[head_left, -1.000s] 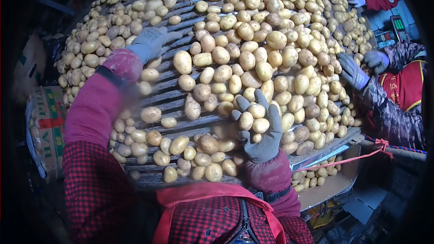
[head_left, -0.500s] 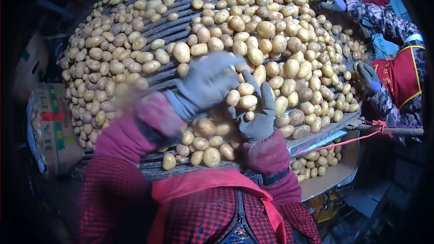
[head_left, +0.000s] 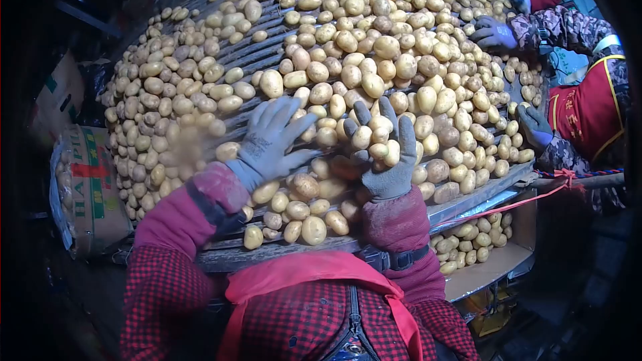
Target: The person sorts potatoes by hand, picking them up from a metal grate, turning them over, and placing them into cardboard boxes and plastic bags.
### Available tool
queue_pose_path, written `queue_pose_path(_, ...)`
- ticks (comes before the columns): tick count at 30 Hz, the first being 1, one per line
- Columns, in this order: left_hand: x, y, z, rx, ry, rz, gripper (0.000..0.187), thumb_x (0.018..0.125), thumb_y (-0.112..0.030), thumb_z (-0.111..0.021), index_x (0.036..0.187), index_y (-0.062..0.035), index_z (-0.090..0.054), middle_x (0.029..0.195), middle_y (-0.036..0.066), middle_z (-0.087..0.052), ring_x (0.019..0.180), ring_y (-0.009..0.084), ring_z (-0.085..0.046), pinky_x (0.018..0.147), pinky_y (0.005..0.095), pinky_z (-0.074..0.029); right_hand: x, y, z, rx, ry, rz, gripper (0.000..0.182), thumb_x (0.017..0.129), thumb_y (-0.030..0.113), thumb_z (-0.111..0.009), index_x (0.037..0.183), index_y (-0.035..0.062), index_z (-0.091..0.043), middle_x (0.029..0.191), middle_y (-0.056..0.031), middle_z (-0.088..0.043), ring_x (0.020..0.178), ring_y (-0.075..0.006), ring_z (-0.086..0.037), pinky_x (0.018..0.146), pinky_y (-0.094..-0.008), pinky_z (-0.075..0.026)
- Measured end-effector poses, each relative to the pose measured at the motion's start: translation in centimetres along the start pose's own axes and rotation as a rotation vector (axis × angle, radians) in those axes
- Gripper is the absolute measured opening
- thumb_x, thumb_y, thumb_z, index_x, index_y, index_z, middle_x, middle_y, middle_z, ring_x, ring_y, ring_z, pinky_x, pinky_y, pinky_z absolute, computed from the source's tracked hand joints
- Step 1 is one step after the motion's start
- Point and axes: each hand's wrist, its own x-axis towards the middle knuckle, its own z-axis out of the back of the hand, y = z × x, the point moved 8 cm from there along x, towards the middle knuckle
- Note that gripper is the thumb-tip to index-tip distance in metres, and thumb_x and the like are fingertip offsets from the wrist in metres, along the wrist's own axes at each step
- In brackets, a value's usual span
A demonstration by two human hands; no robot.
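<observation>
A wide slatted sorting table [head_left: 262, 51] is heaped with yellow potatoes [head_left: 374, 47]. My left hand [head_left: 271, 140], in a grey glove, lies flat with its fingers spread on the potatoes near the front edge and holds nothing. Just to its right, my right hand [head_left: 386, 160] is turned palm up, with its fingers curled around several small potatoes [head_left: 373, 140] cupped in the dark palm. Both sleeves are maroon over red-check cloth.
At the right a co-worker in a red vest [head_left: 585, 110] has gloved hands [head_left: 493, 32] on the pile. On the left stands a printed cardboard box [head_left: 83, 190]. An open box of small potatoes [head_left: 471, 244] sits under the table's right corner, with a red cord [head_left: 528, 202] above it.
My left hand swept from the far left of the table to lie beside my right hand. The right hand stayed cupped on its potatoes. The co-worker's hands shifted along the pile.
</observation>
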Motion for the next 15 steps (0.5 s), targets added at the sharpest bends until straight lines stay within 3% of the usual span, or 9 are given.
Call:
queue_pose_path(1,-0.6,1.2,-1.0,0.091,0.089,-0.025,0.063,0.086,-0.040,-0.077,0.142,-0.0180,-0.061,0.154,0.018,-0.049,0.139,0.0412,-0.047,0.117,0.0544,-0.035,0.0,-0.1,-0.3,0.190,0.023,-0.017,0.060,0.115,0.037,-0.026,0.166,0.0080,-0.018,0.166,-0.0238,-0.036,0.147,-0.0374,-0.047,0.120,-0.0466,-0.042)
queue_pose_path(2,-1.1,2.4,-2.1,0.180,0.178,-0.051,0.060,0.085,-0.036,-0.078,0.140,-0.0196,-0.062,0.154,0.018,-0.049,0.139,0.0411,-0.047,0.116,0.0543,-0.036,-0.1,0.1,0.0,-0.021,-0.057,0.007,0.060,0.115,0.040,-0.026,0.167,0.0108,-0.019,0.167,-0.0234,-0.034,0.146,-0.0386,-0.047,0.120,-0.0477,-0.042)
queue_pose_path(3,-1.0,3.4,-2.2,0.179,0.182,-0.056,0.060,0.085,-0.036,-0.078,0.140,-0.0196,-0.062,0.154,0.018,-0.049,0.139,0.0411,-0.047,0.116,0.0543,-0.036,-0.1,0.2,0.0,-0.018,-0.060,0.011,0.060,0.115,0.040,-0.026,0.167,0.0108,-0.019,0.167,-0.0234,-0.034,0.146,-0.0386,-0.047,0.120,-0.0477,-0.042)
queue_pose_path(5,-0.2,5.0,-2.4,0.161,0.159,-0.101,0.053,0.086,-0.028,-0.076,0.137,-0.0218,-0.064,0.152,0.019,-0.050,0.138,0.0416,-0.047,0.115,0.0547,-0.037,-0.1,0.1,-0.5,0.351,0.010,-0.043,0.063,0.114,0.046,-0.029,0.167,0.0121,-0.021,0.166,-0.0230,-0.036,0.146,-0.0391,-0.047,0.119,-0.0485,-0.043)
queue_pose_path(6,1.0,7.1,-2.8,0.110,0.141,-0.066,0.047,0.088,-0.023,-0.073,0.134,-0.0209,-0.066,0.151,0.018,-0.050,0.138,0.0414,-0.048,0.114,0.0546,-0.038,-0.2,0.1,-0.8,0.351,0.004,-0.042,0.063,0.114,0.046,-0.029,0.167,0.0121,-0.021,0.166,-0.0230,-0.036,0.146,-0.0391,-0.047,0.119,-0.0485,-0.043)
queue_pose_path(7,1.8,8.8,-2.6,0.179,0.071,-0.036,0.044,0.089,-0.022,-0.072,0.133,-0.0208,-0.066,0.151,0.018,-0.050,0.139,0.0407,-0.047,0.113,0.0543,-0.038,-0.2,0.0,-0.5,0.146,-0.104,-0.030,0.065,0.113,0.048,-0.031,0.167,0.0134,-0.022,0.166,-0.0230,-0.036,0.146,-0.0396,-0.047,0.118,-0.0485,-0.044)
queue_pose_path(8,2.8,10.0,-2.4,0.231,0.058,-0.053,0.044,0.090,-0.023,-0.071,0.134,-0.0211,-0.065,0.152,0.018,-0.050,0.140,0.0398,-0.046,0.114,0.0542,-0.036,-0.2,0.3,0.0,-0.061,-0.207,-0.020,0.066,0.112,0.051,-0.032,0.167,0.0147,-0.023,0.166,-0.0229,-0.036,0.146,-0.0401,-0.047,0.117,-0.0484,-0.044)
queue_pose_path(12,6.6,15.4,-1.3,0.515,-0.006,0.122,0.046,0.094,-0.031,-0.066,0.139,-0.0239,-0.063,0.157,0.016,-0.047,0.145,0.0366,-0.040,0.118,0.0552,-0.030,-0.5,0.1,0.2,0.108,-0.125,-0.010,0.068,0.112,0.053,-0.033,0.167,0.0146,-0.023,0.166,-0.0228,-0.036,0.147,-0.0401,-0.046,0.116,-0.0457,-0.045)
queue_pose_path(15,7.4,14.1,1.0,0.291,-0.054,0.116,0.035,0.094,-0.031,-0.066,0.127,-0.0189,-0.067,0.132,0.013,-0.063,0.124,0.0353,-0.058,0.105,0.0520,-0.043,-0.2,0.5,0.5,0.113,-0.100,0.008,0.068,0.112,0.052,-0.034,0.166,0.0139,-0.023,0.165,-0.0224,-0.037,0.147,-0.0393,-0.046,0.116,-0.0444,-0.045)
